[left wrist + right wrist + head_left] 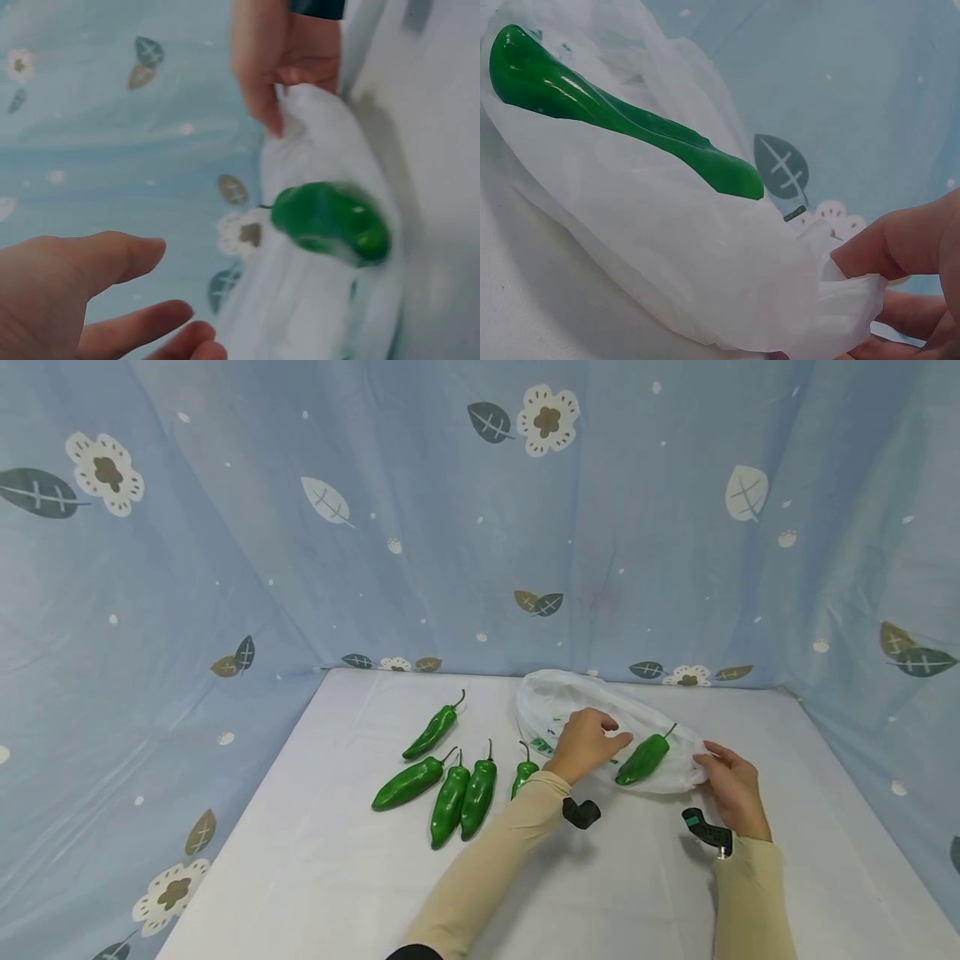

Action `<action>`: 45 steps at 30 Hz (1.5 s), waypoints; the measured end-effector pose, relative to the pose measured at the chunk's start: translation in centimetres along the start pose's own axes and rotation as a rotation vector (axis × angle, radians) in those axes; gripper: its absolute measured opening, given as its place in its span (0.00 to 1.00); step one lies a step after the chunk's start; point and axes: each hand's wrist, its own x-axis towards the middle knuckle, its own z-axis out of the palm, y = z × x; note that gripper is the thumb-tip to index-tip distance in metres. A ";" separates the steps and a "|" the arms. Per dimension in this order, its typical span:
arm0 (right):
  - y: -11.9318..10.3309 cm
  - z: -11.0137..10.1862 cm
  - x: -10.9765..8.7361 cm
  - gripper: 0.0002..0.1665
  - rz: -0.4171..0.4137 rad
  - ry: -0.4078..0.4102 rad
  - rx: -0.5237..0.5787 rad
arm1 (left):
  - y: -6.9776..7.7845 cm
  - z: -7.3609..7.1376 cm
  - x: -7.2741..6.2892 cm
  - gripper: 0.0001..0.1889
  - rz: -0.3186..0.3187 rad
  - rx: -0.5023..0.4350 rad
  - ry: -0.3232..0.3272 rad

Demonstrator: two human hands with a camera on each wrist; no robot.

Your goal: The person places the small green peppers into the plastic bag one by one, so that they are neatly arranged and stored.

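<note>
A white plastic bag (678, 772) with green print lies on the table, and one green chili pepper (643, 760) rests on top of it. At the bag's right end my right hand (738, 785) pinches the gathered plastic, also seen in the right wrist view, where the bag (652, 202) runs from the fingers toward the pepper (607, 109). My left hand (588, 743) hovers over the bag, left of the pepper. Its thumb and fingers are spread apart in the left wrist view, with nothing between them.
Several more green peppers lie to the left: one farther back (431, 731), a cluster (450, 806) nearer, and one (523, 772) partly hidden by my left sleeve. The white table (315, 860) meets a blue patterned cloth (450, 527) behind and at the sides.
</note>
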 end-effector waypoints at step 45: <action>-0.2 0.0 -0.2 0.38 -0.004 0.003 -0.026 | -5.9 -15.9 -6.9 0.15 -0.056 -0.222 0.272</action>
